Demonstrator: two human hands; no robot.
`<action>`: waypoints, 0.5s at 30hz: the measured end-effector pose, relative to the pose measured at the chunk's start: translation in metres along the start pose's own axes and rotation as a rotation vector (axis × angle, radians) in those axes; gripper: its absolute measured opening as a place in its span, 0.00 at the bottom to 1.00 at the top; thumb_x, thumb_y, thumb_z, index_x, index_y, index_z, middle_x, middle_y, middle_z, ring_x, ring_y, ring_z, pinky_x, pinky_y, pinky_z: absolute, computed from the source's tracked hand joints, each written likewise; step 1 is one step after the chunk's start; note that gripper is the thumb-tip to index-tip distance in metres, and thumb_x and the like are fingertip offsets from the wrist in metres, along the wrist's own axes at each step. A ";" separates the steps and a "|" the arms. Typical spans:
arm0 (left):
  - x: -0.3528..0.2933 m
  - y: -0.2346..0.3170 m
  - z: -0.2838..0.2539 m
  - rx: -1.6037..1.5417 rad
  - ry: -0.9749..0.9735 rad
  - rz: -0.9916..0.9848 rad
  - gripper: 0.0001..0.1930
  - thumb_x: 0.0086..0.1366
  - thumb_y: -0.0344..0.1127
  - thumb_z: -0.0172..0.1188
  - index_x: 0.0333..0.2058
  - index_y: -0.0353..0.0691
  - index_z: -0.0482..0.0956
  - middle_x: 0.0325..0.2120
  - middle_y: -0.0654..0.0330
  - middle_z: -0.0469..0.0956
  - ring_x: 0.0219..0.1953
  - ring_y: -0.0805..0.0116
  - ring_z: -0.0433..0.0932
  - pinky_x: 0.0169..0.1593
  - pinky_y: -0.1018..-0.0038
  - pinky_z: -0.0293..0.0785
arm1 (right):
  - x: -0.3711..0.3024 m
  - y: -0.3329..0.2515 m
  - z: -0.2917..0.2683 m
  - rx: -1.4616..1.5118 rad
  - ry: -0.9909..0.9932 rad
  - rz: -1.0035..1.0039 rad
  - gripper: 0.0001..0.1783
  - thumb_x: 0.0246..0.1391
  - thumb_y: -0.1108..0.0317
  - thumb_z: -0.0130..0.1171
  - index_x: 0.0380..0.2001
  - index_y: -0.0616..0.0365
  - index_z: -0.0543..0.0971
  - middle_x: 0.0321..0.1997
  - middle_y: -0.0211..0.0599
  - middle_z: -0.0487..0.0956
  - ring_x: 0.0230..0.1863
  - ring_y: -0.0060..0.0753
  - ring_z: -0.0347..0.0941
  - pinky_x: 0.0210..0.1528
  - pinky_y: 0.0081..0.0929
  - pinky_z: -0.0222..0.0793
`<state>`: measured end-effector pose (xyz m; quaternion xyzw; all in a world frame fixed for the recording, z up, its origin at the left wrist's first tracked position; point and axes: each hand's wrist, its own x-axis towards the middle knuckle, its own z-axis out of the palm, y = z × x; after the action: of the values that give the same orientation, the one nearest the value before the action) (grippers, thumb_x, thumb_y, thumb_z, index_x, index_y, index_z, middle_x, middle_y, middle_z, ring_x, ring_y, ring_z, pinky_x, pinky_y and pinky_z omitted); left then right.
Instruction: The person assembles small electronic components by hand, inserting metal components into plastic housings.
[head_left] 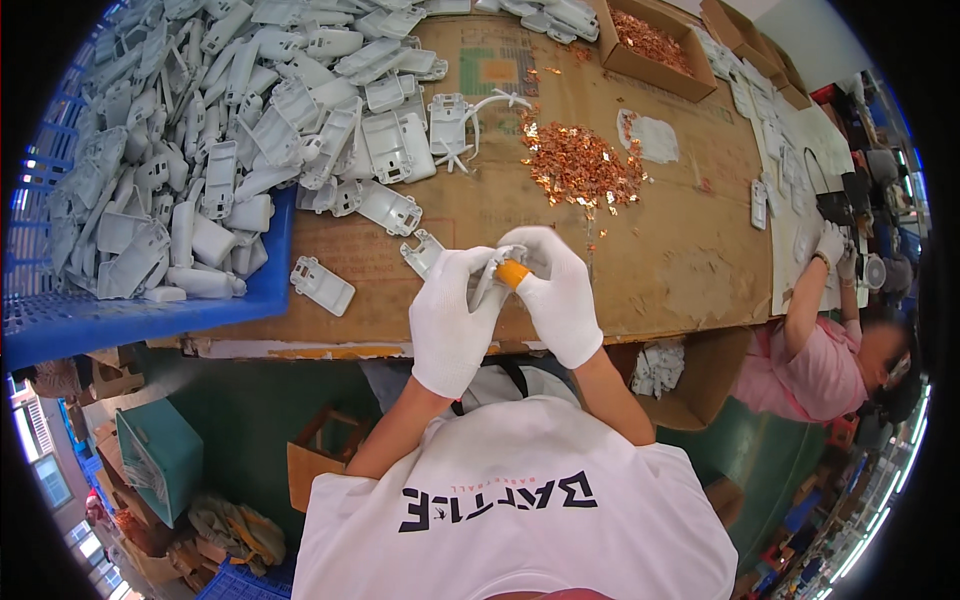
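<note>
Both my hands wear white gloves and meet above the table's near edge. My left hand [452, 315] is closed round a small white plastic housing [489, 277], mostly hidden by the fingers. Against it, my right hand [560, 300] is curled closed, its fingertips out of sight. At the right thumb tip is an orange-yellow piece [512, 273]; whether it is held or wrapped round the thumb, I cannot tell. Just beyond my left hand lies another white housing [423, 253]. A heap of small copper-coloured metal pieces [580, 168] is spread farther out on the cardboard-covered table [690, 240].
A blue crate [200, 313] heaped with white housings [220, 180] fills the left side. Single housings [322, 286] lie beside it. At the back stands a cardboard box [655, 50] of copper pieces. A co-worker in pink [805, 370] works at the right.
</note>
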<state>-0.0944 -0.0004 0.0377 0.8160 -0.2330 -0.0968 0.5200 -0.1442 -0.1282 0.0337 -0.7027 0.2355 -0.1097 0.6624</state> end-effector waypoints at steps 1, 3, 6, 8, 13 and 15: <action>-0.002 0.000 -0.001 0.028 -0.016 -0.025 0.17 0.54 0.24 0.64 0.45 0.37 0.77 0.37 0.56 0.79 0.36 0.63 0.81 0.42 0.71 0.76 | -0.003 -0.001 -0.004 0.033 -0.087 0.082 0.13 0.52 0.78 0.58 0.43 0.60 0.78 0.39 0.38 0.80 0.41 0.34 0.79 0.45 0.27 0.73; -0.009 -0.001 -0.002 0.088 -0.016 0.008 0.17 0.54 0.25 0.65 0.44 0.40 0.77 0.36 0.57 0.78 0.35 0.61 0.81 0.40 0.70 0.76 | -0.015 0.001 -0.002 -0.095 -0.057 0.043 0.14 0.52 0.78 0.57 0.44 0.59 0.78 0.39 0.40 0.80 0.41 0.37 0.79 0.45 0.28 0.73; -0.025 -0.002 -0.007 0.103 -0.051 -0.001 0.19 0.50 0.27 0.66 0.43 0.41 0.77 0.36 0.57 0.78 0.35 0.59 0.81 0.39 0.70 0.77 | -0.037 0.006 -0.004 -0.334 -0.061 -0.118 0.16 0.52 0.78 0.57 0.45 0.56 0.78 0.40 0.43 0.79 0.40 0.45 0.77 0.42 0.32 0.73; -0.046 -0.007 -0.012 0.009 -0.204 -0.099 0.19 0.51 0.26 0.67 0.45 0.37 0.78 0.36 0.55 0.81 0.38 0.67 0.83 0.39 0.72 0.78 | -0.057 0.013 -0.009 -0.375 -0.126 -0.102 0.15 0.52 0.78 0.58 0.44 0.56 0.78 0.38 0.43 0.78 0.38 0.45 0.77 0.40 0.34 0.72; -0.083 -0.011 -0.012 0.033 -0.373 -0.250 0.11 0.56 0.27 0.64 0.39 0.37 0.79 0.28 0.56 0.80 0.28 0.69 0.81 0.35 0.76 0.77 | -0.099 0.028 -0.008 -0.415 -0.223 0.084 0.11 0.52 0.78 0.61 0.40 0.58 0.79 0.34 0.43 0.79 0.31 0.38 0.77 0.36 0.28 0.72; -0.086 -0.019 -0.008 0.047 -0.405 -0.292 0.09 0.57 0.27 0.62 0.38 0.37 0.79 0.28 0.55 0.80 0.27 0.70 0.81 0.34 0.75 0.76 | -0.106 0.029 -0.010 -0.414 -0.229 0.132 0.11 0.52 0.77 0.61 0.41 0.58 0.78 0.36 0.43 0.79 0.32 0.40 0.77 0.37 0.30 0.72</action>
<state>-0.1612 0.0543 0.0167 0.8169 -0.2142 -0.3272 0.4240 -0.2458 -0.0873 0.0225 -0.8144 0.2218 0.0647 0.5322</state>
